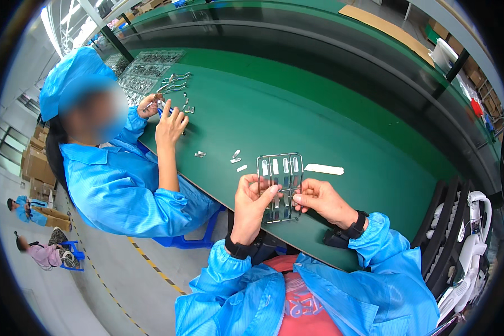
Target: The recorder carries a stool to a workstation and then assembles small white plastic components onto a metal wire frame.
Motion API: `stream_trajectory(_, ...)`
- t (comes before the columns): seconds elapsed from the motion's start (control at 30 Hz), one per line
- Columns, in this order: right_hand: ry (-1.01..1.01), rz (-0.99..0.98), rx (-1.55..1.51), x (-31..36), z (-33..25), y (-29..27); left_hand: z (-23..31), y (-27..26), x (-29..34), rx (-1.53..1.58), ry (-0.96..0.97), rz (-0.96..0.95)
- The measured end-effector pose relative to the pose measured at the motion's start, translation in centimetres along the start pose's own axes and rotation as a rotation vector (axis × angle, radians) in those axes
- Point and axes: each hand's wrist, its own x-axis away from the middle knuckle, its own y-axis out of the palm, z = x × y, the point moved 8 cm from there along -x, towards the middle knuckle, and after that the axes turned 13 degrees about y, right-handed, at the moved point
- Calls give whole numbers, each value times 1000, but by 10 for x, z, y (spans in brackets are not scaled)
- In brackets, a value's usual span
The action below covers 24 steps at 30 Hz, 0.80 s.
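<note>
- Left hand (248,208): the grip is closed on the left side of the clear slotted tray (280,180), thumb across the front, the other fingers partly hidden behind it.
- Right hand (326,200): the grip is nearly closed, thumb and forefinger pinching at the tray's lower right edge; whether a small piece is also between them, I cannot tell.
- The tray is held up over the near part of the green bench (364,193), its long slots running away from the person, with pale slim pieces in the far row.
- White strip (325,169): lies on the bench just right of the tray.
- Loose pale pieces (241,168): a few lie near the tray, on its left; a pair of small shiny parts (200,154) is farther left of it.
- Black-and-white equipment (462,263): well to the right of the tray.
- Co-worker (123,185) in blue: sits left of the tray, both hands raised around small parts.
- Bent metal parts (175,84): in a row on the bench, beyond the tray and to its left, with filled clear trays (145,70) behind them.
- Cartons (39,162): stacked far left of the tray, across the grey floor (117,274).
</note>
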Motion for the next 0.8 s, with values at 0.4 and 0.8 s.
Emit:
stream_trajectory(0.4,-111,65,142,11,-13,12,3,2,23,-111,-88,-56)
stream_trajectory(0.8,-162,252,350,17,-17,11,10,5,25,-260,41,9)
